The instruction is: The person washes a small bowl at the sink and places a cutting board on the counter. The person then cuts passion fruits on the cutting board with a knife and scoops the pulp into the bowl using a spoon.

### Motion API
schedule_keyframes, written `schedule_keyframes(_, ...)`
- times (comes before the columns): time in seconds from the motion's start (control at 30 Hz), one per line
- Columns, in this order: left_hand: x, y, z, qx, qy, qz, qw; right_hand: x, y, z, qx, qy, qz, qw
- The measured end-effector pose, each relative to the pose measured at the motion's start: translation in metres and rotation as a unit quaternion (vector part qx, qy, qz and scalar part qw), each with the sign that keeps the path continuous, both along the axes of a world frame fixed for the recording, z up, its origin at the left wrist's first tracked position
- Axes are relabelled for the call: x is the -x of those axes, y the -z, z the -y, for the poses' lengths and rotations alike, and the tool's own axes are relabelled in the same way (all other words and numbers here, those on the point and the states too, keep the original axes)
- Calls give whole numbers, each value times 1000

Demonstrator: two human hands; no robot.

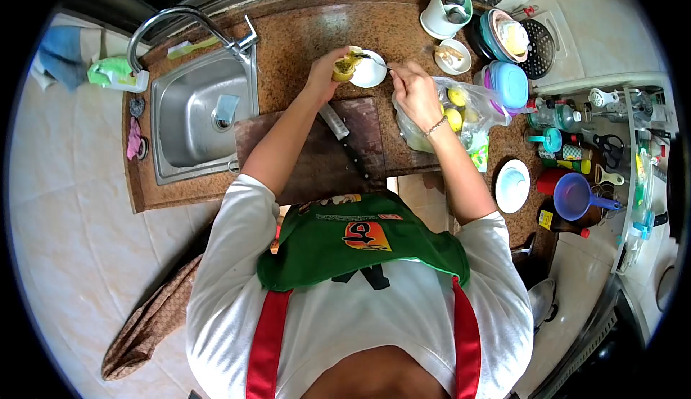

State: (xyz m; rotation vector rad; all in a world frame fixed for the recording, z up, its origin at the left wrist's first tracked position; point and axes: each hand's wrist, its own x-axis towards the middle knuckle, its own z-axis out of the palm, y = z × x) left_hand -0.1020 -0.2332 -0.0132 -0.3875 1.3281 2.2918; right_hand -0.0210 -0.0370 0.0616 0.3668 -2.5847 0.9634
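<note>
My left hand (325, 75) is closed round a halved yellow fruit (344, 71), apparently a passion fruit, its cut side showing yellow pulp. In my right hand (416, 93) is a metal spoon (378, 62), its tip at the fruit's pulp. Just below and beside the fruit stands a small white bowl (370, 76). Under my right wrist lies a clear plastic bag (479, 111) with several yellow fruits (453, 119) in it. A knife (344, 138) with a black handle rests on the dark brown chopping board (288, 147), between my forearms.
At left is a steel sink (173, 122) with a curved tap (188, 12). A utensil holder (439, 21) and a small dish (453, 56) stand at the back right. Along the right are a white bowl (512, 186), a purple ladle (574, 196), bottles and stacked containers.
</note>
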Motion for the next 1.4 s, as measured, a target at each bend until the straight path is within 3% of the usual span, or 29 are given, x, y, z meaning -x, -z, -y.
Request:
schedule_keyframes(0.1, 7, 6, 1, -24, -7, -16, 1000, -4, -11, 7, -37, 20, 39, 998)
schedule_keyframes(0.2, 17, 11, -9, -34, -25, -12, 999, -1, -7, 14, -79, 38, 5, 996)
schedule_keyframes(0.37, 29, 14, -23, 38, -94, -54, 993, 6, 6, 23, -49, 68, -20, 996)
schedule_keyframes(0.6, 38, 13, -38, 95, -83, -70, 990, 13, 25, 27, -47, 115, 9, 992)
schedule_keyframes(0.73, 36, 8, -46, 127, -54, -150, 979, 15, 33, 26, -26, 142, 17, 989)
schedule_keyframes(0.83, 33, 2, -50, 140, -25, -206, 968, 29, 45, 20, 20, 153, 19, 988)
schedule_keyframes(0.9, 36, 4, -50, 151, -9, -227, 962, 38, 49, 14, 160, 185, 262, 933)
schedule_keyframes(0.93, 39, 7, -51, 131, 0, -223, 966, 41, 50, 11, 164, 189, 262, 932)
schedule_keyframes(1.03, 45, 15, -50, 114, 21, -218, 969, 52, 52, 1, 353, 142, 416, 826)
schedule_keyframes(1.07, 47, 17, -50, 117, 29, -216, 969, 55, 61, 0, 352, 141, 416, 827)
schedule_keyframes(1.13, 50, 19, -46, 114, 39, -211, 970, 57, 70, 4, 347, 101, 290, 886)
schedule_keyframes(1.3, 53, 18, -39, 105, 89, -189, 972, 54, 42, -2, 292, 100, 403, 861)
schedule_keyframes(1.37, 50, 7, -38, 100, 109, -161, 976, 57, 44, -7, 270, 73, 399, 873)
schedule_keyframes(1.4, 52, 10, -38, 116, 109, -185, 970, 67, 85, -7, 343, 18, 298, 891)
